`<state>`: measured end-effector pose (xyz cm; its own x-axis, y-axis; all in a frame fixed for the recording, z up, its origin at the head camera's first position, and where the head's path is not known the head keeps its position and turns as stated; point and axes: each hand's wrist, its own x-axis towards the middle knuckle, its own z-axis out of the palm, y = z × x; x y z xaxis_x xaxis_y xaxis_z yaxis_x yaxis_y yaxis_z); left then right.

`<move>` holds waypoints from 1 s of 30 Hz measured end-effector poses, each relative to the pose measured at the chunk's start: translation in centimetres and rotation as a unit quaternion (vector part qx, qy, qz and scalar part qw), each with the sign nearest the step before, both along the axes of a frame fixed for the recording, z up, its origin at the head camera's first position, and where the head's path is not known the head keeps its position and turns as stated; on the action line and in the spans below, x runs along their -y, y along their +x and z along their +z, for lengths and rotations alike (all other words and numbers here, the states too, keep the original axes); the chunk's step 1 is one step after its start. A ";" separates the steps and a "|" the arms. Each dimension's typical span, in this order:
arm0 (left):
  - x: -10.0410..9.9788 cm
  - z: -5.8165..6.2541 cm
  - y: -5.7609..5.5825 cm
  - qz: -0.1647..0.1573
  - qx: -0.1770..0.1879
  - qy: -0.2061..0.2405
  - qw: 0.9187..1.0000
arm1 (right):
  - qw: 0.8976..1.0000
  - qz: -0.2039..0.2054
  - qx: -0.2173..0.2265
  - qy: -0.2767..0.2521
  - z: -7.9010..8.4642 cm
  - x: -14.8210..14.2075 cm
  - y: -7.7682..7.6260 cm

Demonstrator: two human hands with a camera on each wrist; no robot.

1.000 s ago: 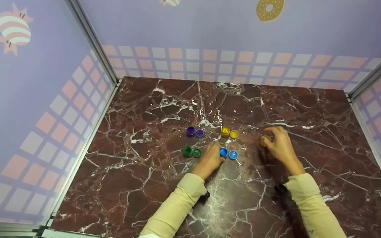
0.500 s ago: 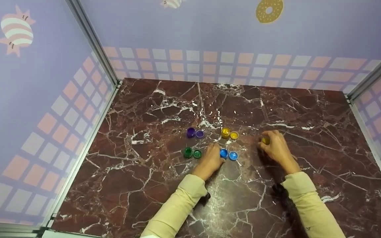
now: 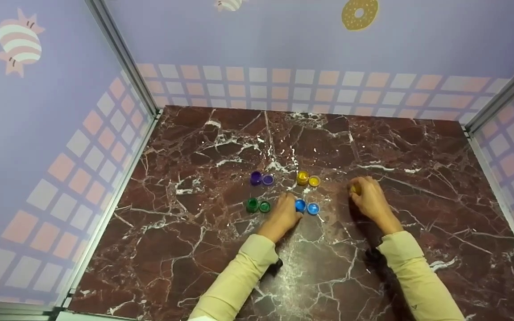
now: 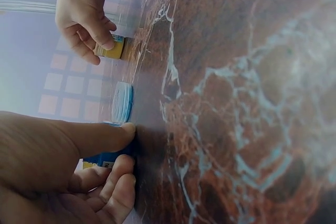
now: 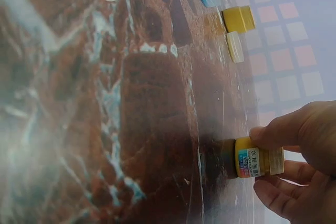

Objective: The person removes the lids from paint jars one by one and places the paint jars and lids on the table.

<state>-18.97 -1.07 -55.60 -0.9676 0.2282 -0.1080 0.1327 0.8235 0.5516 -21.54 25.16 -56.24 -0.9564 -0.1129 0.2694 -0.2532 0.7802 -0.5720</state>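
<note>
Between the thumb and fingers of my right hand (image 3: pixel 371 198) is a small yellow paint jar (image 5: pixel 249 162). It stands upright with a printed label showing, its top looks capped, and its base is at or just above the tabletop. My left hand (image 3: pixel 285 211) grips a blue paint jar (image 3: pixel 300 205), open at the top, with thumb and fingers round its sides. Right beside that jar lies its blue lid (image 3: pixel 313 208), inner side up. Behind them stand an open yellow jar (image 3: pixel 302 178) and its lid (image 3: pixel 314 181), apart from both hands.
Left of my left hand are an open green jar (image 3: pixel 252 205) and its lid (image 3: pixel 264 207). Farther back stand an open purple jar (image 3: pixel 256 178) and its lid (image 3: pixel 267 180). Patterned panels (image 3: pixel 257 40) enclose the dark red marbled table (image 3: pixel 185 249).
My right hand has lowered slightly and shifted a little left with the yellow paint jar, its fingers turning about it. The left hand keeps its grip on the blue paint jar.
</note>
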 end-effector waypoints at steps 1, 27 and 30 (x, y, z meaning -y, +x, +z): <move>0.0 0.0 0.0 0.000 0.000 0.000 1.000 | 1.000 0.000 -0.001 -0.001 0.0 0.0 0.1; -0.5 -0.5 0.2 0.018 -0.037 -0.010 0.999 | 0.999 0.025 -0.040 -0.014 -0.8 1.2 5.0; -0.5 -0.5 0.3 0.018 -0.044 -0.012 0.999 | 0.999 0.030 -0.043 -0.015 -0.8 1.6 5.8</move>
